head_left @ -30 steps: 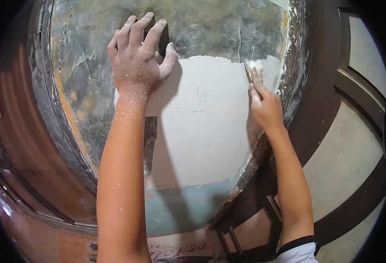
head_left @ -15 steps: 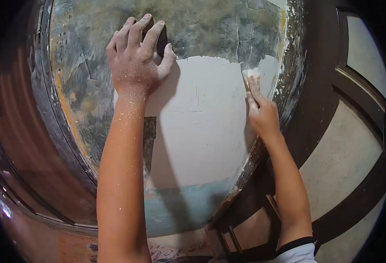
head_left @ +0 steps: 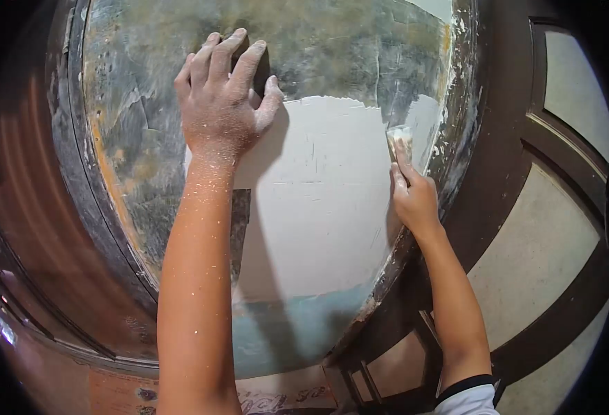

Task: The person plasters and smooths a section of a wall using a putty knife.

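My left hand (head_left: 223, 104), dusted with white powder, rests on the mottled grey-green surface (head_left: 325, 48) with its fingers spread. Beside it a broad patch of smooth white filler (head_left: 318, 214) covers the middle of that surface, ragged along its top edge. My right hand (head_left: 415, 197) grips a putty knife (head_left: 400, 135), its index finger stretched along the tool. White filler coats the blade, which lies against the surface near the right-hand edge of the patch. A grey strip runs above the blade, between the main patch and a smaller white area (head_left: 423, 114).
A dark frame (head_left: 460, 104) with chipped, white-spattered paint borders the surface on the right. Farther right is dark woodwork with pale panels (head_left: 536, 256). Brown boards (head_left: 24, 200) stand at left. Below the filler runs a bluish band (head_left: 283, 332), and printed cardboard (head_left: 121, 391) lies at the bottom.
My right hand has drawn the putty knife a short way down, leaving more grey strip above the blade. The left hand keeps its place on the surface; the whole view has shifted slightly.
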`<action>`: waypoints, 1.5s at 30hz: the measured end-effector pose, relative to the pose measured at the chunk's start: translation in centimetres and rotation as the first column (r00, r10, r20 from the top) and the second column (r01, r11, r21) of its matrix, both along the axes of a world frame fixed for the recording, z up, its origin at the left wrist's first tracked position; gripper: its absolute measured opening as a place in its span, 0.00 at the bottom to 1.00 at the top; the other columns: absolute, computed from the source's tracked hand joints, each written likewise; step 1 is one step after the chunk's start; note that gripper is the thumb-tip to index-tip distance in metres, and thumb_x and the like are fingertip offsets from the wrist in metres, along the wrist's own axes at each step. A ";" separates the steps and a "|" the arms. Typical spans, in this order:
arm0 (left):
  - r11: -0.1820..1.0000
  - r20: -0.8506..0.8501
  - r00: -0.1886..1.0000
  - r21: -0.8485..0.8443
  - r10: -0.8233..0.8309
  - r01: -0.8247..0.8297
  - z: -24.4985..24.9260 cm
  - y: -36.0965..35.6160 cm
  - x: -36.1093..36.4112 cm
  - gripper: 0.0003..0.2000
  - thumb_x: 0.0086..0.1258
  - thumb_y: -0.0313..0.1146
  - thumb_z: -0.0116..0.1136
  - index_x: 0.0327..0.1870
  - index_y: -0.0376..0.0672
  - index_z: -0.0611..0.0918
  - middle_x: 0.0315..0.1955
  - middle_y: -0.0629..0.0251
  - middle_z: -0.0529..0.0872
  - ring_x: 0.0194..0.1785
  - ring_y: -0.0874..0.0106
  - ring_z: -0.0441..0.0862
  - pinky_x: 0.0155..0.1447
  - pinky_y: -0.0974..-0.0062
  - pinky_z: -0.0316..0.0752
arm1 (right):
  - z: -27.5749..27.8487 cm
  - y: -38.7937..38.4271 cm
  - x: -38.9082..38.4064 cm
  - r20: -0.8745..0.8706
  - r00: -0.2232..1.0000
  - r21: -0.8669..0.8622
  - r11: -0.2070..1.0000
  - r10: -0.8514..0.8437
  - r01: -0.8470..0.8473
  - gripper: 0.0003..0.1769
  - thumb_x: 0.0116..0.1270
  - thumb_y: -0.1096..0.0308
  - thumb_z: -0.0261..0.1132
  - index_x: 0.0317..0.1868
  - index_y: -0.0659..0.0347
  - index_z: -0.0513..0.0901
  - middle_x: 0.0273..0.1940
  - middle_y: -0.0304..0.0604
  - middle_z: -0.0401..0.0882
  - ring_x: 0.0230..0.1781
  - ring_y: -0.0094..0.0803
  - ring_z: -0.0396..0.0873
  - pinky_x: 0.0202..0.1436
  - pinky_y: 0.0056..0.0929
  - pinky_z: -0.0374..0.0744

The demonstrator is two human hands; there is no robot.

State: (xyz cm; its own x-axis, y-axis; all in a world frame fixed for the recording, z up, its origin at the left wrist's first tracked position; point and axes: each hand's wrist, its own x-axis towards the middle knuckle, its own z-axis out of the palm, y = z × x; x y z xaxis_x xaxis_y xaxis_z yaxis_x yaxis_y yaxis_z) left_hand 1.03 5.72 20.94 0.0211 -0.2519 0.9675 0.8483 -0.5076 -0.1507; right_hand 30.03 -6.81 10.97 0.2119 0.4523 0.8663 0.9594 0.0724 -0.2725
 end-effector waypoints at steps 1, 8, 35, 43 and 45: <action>1.000 0.006 1.000 -0.003 0.000 0.000 0.1 0.0 0.1 0.24 0.65 0.47 0.68 0.65 0.64 0.83 0.68 0.75 0.78 0.75 0.62 0.72 0.75 0.55 0.63 | -0.1 -0.1 0.6 0.008 1.000 -0.026 1.000 0.011 -0.010 0.28 0.77 0.61 0.62 0.75 0.33 0.74 0.34 0.59 0.85 0.35 0.63 0.82 0.40 0.52 0.78; 0.999 -0.001 1.000 0.027 -0.021 0.021 0.1 0.5 0.1 0.24 0.64 0.49 0.66 0.62 0.63 0.83 0.66 0.75 0.78 0.74 0.65 0.70 0.77 0.55 0.60 | 1.1 -0.6 -0.2 -0.006 0.997 -0.072 0.995 -0.071 0.070 0.28 0.77 0.61 0.61 0.76 0.33 0.73 0.35 0.57 0.85 0.36 0.64 0.82 0.41 0.53 0.79; 1.000 -0.002 1.000 0.017 0.010 -0.010 0.0 0.3 0.0 0.24 0.65 0.47 0.67 0.65 0.64 0.82 0.68 0.75 0.78 0.75 0.63 0.71 0.75 0.55 0.63 | 0.9 0.7 -1.2 -0.031 0.999 -0.033 0.999 -0.038 0.037 0.24 0.76 0.61 0.62 0.71 0.37 0.79 0.31 0.60 0.84 0.32 0.64 0.81 0.39 0.54 0.77; 0.999 0.008 1.000 0.036 -0.020 0.020 0.1 0.6 0.1 0.23 0.64 0.48 0.65 0.61 0.62 0.84 0.66 0.74 0.78 0.74 0.65 0.70 0.77 0.55 0.60 | 2.4 0.9 -1.6 0.070 0.997 0.058 0.998 0.028 -0.032 0.27 0.77 0.66 0.63 0.75 0.41 0.75 0.32 0.66 0.78 0.29 0.65 0.75 0.33 0.45 0.76; 0.999 0.004 1.000 0.027 -0.022 0.021 0.1 0.6 0.1 0.23 0.64 0.48 0.66 0.61 0.62 0.84 0.66 0.74 0.78 0.74 0.65 0.70 0.77 0.55 0.60 | 2.5 0.3 -2.0 0.025 1.000 0.003 1.000 0.013 -0.013 0.27 0.77 0.66 0.63 0.74 0.42 0.75 0.32 0.66 0.78 0.29 0.65 0.75 0.34 0.45 0.76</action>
